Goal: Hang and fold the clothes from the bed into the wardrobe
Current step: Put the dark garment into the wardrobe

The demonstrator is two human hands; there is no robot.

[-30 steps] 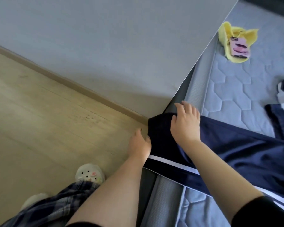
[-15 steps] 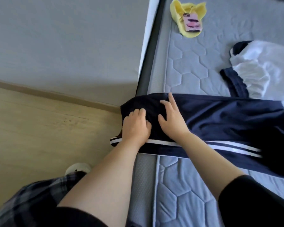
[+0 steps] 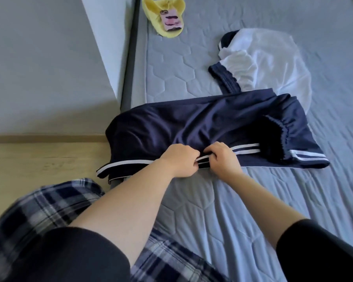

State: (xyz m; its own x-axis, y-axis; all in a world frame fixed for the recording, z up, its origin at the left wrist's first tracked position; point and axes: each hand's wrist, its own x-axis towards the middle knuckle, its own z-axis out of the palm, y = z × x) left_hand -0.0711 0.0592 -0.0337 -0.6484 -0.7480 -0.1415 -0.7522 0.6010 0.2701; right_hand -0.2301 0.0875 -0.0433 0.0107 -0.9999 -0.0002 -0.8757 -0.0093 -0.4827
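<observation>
Navy track pants point(image 3: 192, 123) with white side stripes lie across the grey quilted mattress point(image 3: 243, 200), one end hanging over the bed's left edge. My left hand point(image 3: 179, 161) and my right hand point(image 3: 222, 157) sit side by side at the near striped edge, fingers curled and pinching the fabric at the stripes. A white top with navy cuffs point(image 3: 263, 64) lies crumpled behind the pants.
A yellow item with a pink patterned piece on it point(image 3: 165, 19) lies at the far left of the mattress. A grey wall panel point(image 3: 45, 58) and wooden floor point(image 3: 39, 159) are left of the bed. My plaid trousers fill the lower left.
The view has swung right along the bed. Both hands slid from the pants' left end toward the middle and went from lying flat to pinching the striped edge.
</observation>
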